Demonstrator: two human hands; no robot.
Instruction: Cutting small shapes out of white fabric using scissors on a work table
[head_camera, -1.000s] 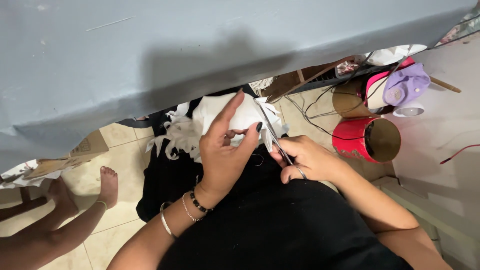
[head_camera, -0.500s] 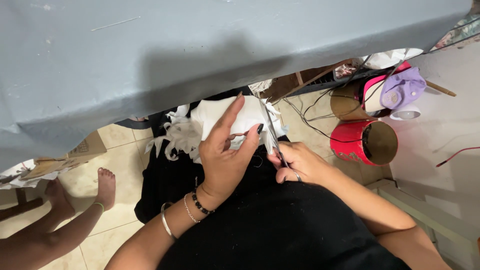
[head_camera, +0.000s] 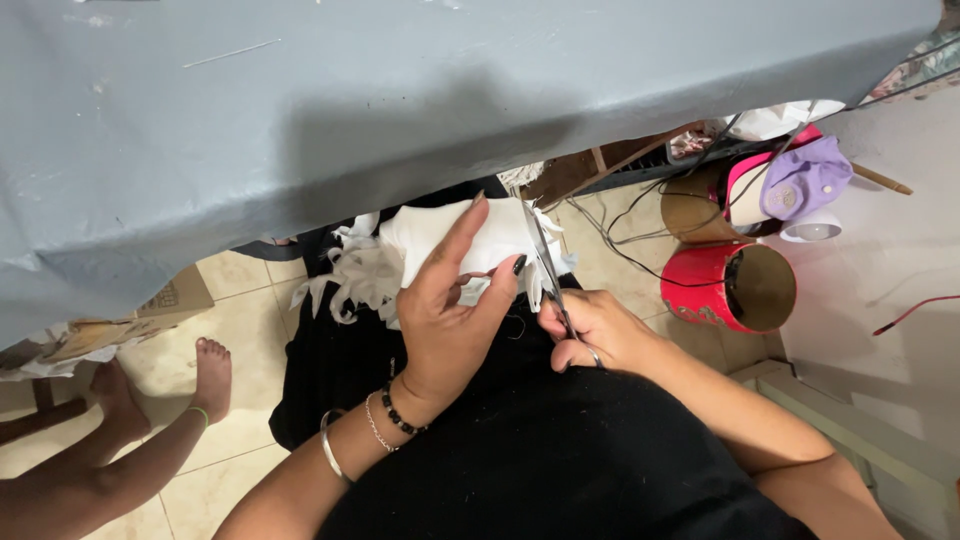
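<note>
While the head view looks down at a black-clad lap, left hand (head_camera: 450, 310) pinches white fabric (head_camera: 440, 245) at its near edge, fingers spread | right hand (head_camera: 600, 335) grips scissors (head_camera: 545, 270), blades on the fabric's right edge | red tin (head_camera: 730, 285) right | another person's 2 bare feet (head_camera: 165, 385) far left | grey cloth (head_camera: 400, 100) beyond.

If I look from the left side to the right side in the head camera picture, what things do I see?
Another person's bare foot → pile of white fabric scraps → left hand → right hand holding metal scissors → red cylindrical tin → purple cap.
</note>
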